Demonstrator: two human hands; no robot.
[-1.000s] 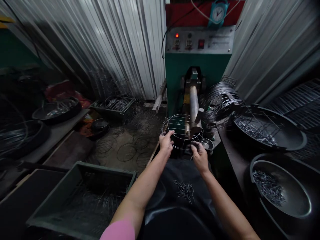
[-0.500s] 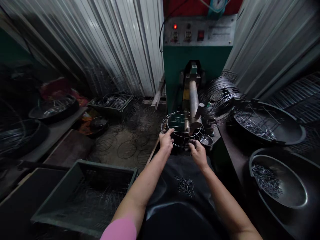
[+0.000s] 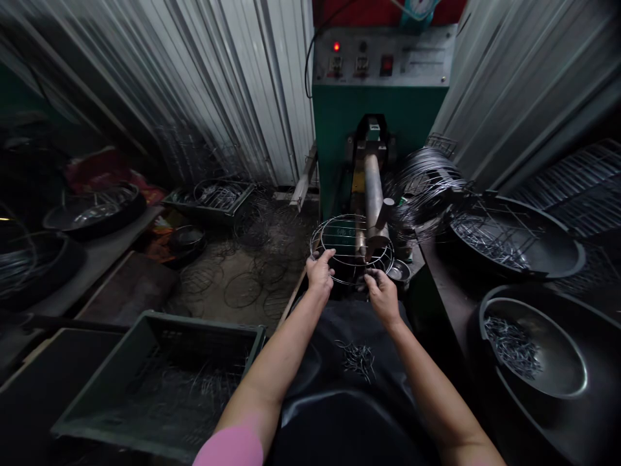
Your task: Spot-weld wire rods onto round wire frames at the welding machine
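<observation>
A round wire rack (image 3: 339, 234), two rings with parallel cross wires, is held at the welding machine's electrodes (image 3: 360, 249). My left hand (image 3: 320, 274) is closed on its near left rim, thumb on top. At the rim's near right side, my right hand (image 3: 382, 292) is pinched with its fingertips against or just under the ring. What lies between those fingertips is too small and dark to make out. Below both hands, a small pile of short bent wires (image 3: 358, 360) rests on the dark apron (image 3: 315, 388) over my lap.
The green machine (image 3: 334, 123) stands ahead with a thick metal arm (image 3: 374, 194). Right of it are a wire bundle (image 3: 427, 181) and wide pans (image 3: 557, 243) holding wire pieces. A green crate (image 3: 97, 395) stands at left. Wire rings (image 3: 242, 289) lie on the floor.
The view has shifted slightly, so the surroundings sit a little further left. Both hands stay at the rack's near rim, and the rack remains at the electrodes.
</observation>
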